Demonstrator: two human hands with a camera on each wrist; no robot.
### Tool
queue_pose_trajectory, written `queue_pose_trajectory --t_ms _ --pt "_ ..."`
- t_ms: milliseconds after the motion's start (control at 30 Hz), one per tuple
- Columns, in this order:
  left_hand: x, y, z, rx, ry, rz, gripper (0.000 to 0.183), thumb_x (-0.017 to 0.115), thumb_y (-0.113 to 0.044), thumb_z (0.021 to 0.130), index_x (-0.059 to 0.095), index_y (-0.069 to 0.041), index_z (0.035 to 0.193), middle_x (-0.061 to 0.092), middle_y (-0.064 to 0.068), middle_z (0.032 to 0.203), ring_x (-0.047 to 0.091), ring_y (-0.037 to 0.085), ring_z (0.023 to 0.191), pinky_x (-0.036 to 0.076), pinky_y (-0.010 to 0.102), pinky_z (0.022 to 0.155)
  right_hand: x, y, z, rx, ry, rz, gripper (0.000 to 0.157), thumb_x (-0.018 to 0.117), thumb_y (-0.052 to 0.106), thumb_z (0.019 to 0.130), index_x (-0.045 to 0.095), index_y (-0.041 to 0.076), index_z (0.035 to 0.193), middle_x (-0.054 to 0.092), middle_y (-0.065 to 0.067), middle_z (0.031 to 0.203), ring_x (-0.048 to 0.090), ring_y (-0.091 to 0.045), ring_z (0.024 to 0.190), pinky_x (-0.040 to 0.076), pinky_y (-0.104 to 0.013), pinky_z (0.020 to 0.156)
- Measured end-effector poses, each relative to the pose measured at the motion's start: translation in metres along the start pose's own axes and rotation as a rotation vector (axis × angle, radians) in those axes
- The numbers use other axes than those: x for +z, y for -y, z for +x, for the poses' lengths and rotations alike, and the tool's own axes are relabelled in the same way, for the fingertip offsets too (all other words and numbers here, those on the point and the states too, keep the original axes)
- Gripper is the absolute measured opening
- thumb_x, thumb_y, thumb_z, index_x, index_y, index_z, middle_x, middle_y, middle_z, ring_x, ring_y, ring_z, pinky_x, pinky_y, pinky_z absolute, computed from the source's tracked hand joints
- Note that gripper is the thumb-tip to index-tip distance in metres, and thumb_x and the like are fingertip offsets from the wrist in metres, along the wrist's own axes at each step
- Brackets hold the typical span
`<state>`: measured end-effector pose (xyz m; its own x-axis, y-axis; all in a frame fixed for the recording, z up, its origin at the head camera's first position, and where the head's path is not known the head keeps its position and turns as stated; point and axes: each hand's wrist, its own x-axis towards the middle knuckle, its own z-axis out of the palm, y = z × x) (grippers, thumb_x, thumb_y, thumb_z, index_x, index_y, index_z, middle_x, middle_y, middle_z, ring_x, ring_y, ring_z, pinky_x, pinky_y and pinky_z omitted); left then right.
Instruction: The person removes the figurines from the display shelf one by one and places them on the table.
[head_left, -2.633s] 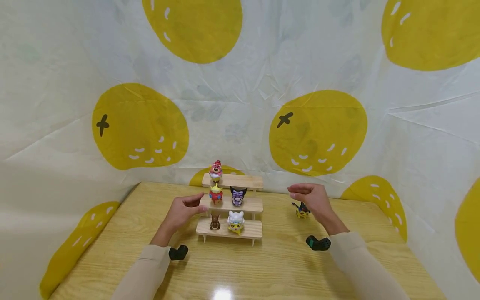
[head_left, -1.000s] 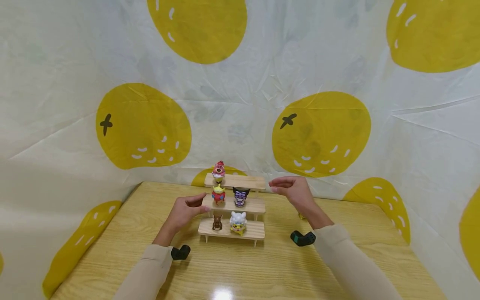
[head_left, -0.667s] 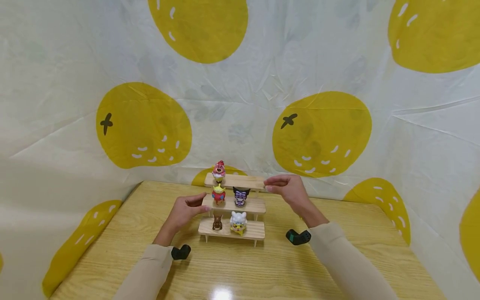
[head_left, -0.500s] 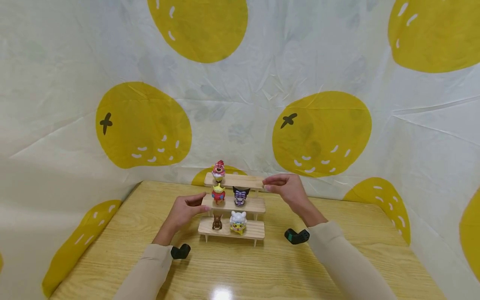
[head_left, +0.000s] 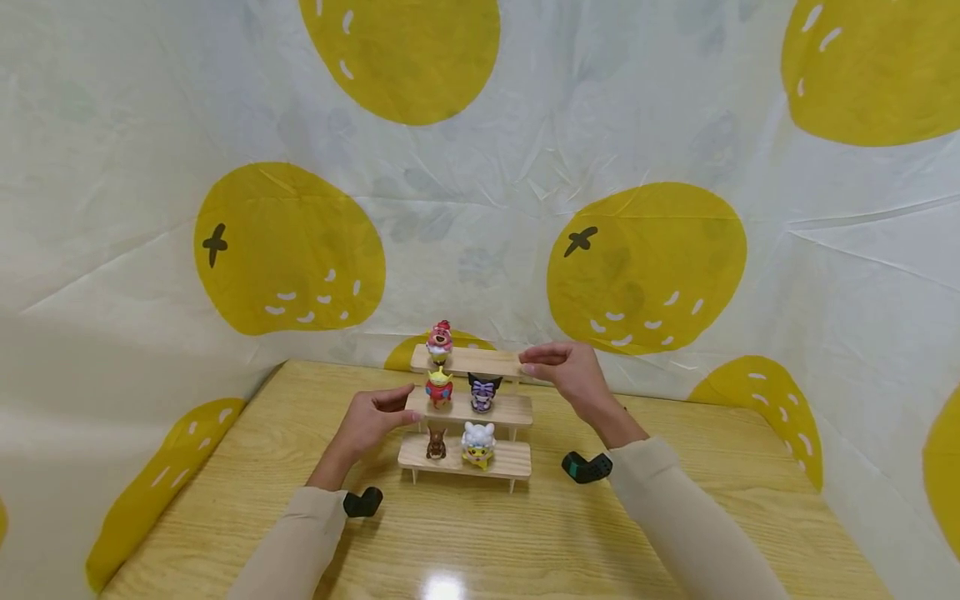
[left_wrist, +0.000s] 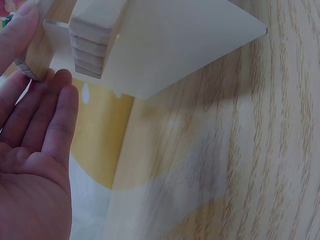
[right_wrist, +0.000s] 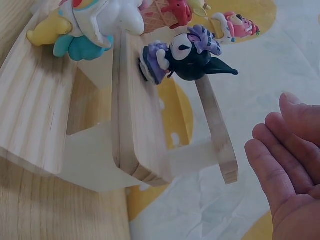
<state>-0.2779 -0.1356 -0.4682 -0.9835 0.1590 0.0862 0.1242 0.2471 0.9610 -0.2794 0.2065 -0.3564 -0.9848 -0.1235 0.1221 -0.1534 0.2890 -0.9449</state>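
Note:
A three-tier wooden display riser (head_left: 517, 454) stands on the table with small figurines on its steps. My left hand (head_left: 371, 425) grips the left end of the middle step, thumb above and fingertips beneath, as the left wrist view shows. My right hand (head_left: 573, 375) is beside the right end of the top step. In the right wrist view its loosely bent fingers (right_wrist: 270, 167) are apart from the board and hold nothing. A pink bear figurine (head_left: 440, 340) is on the top step. The middle one bears a red-and-yellow figurine (head_left: 439, 390) and a black-and-purple figurine (head_left: 483, 393).
On the bottom step are a brown figurine (head_left: 436, 444) and a white-hooded yellow figurine (head_left: 478, 445). My right forearm covers most of another small figurine on the wooden table (head_left: 712, 500). A fruit-print cloth (head_left: 465, 217) hangs behind and at both sides.
My right hand has moved left, from above the blue-and-yellow figurine to the top step's right end. My left hand keeps its place at the middle step.

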Motion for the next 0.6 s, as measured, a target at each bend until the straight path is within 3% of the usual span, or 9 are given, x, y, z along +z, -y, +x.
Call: queue_pose_trajectory --t_ms 167,600 --pt "-0.001 0.002 0.001 0.006 0.005 -0.002 0.062 0.086 -0.027 0.088 0.064 -0.014 0.145 0.059 0.011 0.151 0.062 0.032 0.135 0.059 0.038 0.102 0.005 0.004 0.003 0.002 0.01 0.007 0.029 0.077 0.007 0.094 0.076 -0.002 0.121 0.077 -0.018 0.121 0.077 -0.021 0.106 0.061 -0.041 0.1" --pt "-0.001 0.001 0.001 -0.002 0.004 0.008 0.062 0.086 -0.028 0.087 0.065 -0.015 0.144 0.061 0.007 0.15 0.062 0.03 0.136 0.057 0.04 0.106 0.022 0.023 0.008 -0.01 0.052 -0.005 0.027 0.076 0.009 0.095 0.077 -0.001 0.121 0.078 -0.018 0.12 0.075 -0.023 0.109 0.06 -0.04 0.1"
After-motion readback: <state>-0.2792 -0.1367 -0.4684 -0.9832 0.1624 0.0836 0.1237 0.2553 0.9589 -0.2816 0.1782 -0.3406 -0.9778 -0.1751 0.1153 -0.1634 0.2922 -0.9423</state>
